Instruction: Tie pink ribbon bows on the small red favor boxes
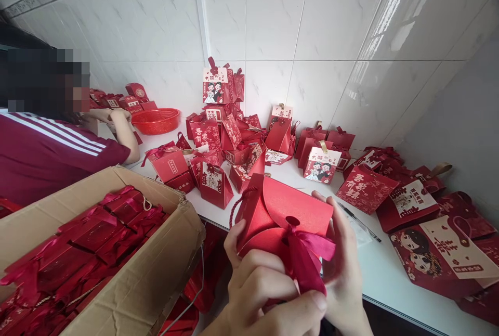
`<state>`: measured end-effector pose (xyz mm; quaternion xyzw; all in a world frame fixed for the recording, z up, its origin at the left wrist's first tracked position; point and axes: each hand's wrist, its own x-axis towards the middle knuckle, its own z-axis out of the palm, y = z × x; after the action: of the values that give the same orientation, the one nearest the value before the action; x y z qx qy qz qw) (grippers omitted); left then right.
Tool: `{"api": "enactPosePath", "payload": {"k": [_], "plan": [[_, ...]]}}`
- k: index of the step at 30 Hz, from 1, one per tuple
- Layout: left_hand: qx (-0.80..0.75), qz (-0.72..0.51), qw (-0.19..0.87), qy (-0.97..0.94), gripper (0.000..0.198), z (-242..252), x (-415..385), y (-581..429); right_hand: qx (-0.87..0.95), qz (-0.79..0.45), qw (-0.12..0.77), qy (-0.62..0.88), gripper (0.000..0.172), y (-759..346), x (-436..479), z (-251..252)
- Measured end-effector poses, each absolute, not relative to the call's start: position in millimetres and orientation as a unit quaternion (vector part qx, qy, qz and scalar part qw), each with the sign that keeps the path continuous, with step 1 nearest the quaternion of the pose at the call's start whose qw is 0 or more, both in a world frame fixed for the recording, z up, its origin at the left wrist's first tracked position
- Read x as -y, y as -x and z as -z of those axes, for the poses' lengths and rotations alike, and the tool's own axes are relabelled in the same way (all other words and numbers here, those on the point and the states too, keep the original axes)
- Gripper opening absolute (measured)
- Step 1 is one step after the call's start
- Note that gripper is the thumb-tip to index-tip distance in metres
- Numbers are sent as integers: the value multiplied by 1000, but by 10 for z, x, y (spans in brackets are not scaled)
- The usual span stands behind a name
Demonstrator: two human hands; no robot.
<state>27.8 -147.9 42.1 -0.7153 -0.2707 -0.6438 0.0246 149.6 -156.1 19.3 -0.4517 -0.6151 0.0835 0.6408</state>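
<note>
A red gift box point(288, 201) with curved overlapping flaps is held up in front of me, tilted. A magenta ribbon point(312, 253) comes from the round hole in its front and hangs down, and a twisted cord handle point(236, 206) shows at its left. My left hand point(265, 289) is closed against the box's left and lower front, its fingers bent, one digit touching the ribbon's lower end. Around the box's right side, my right hand point(345, 258) is closed, with fingertips at the top edge. The box's underside is hidden by my hands.
A cardboard carton point(187, 227) of red ribboned boxes stands left. Red boxes point(212, 185) crowd the white table point(374, 273), with printed boxes point(444, 253) at right. A pen point(360, 221) lies nearby. At left, a person point(50, 149) sits near a red basin point(156, 120).
</note>
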Motion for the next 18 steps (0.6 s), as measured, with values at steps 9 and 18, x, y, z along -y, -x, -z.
{"api": "enactPosePath", "payload": {"k": [9, 18], "plan": [[230, 660, -2, 715, 22, -417, 1482, -311, 631, -66, 635, 441, 85, -1520, 1539, -178], [227, 667, 22, 709, 16, -406, 1448, -318, 640, -55, 631, 434, 86, -1544, 1536, -167]]}}
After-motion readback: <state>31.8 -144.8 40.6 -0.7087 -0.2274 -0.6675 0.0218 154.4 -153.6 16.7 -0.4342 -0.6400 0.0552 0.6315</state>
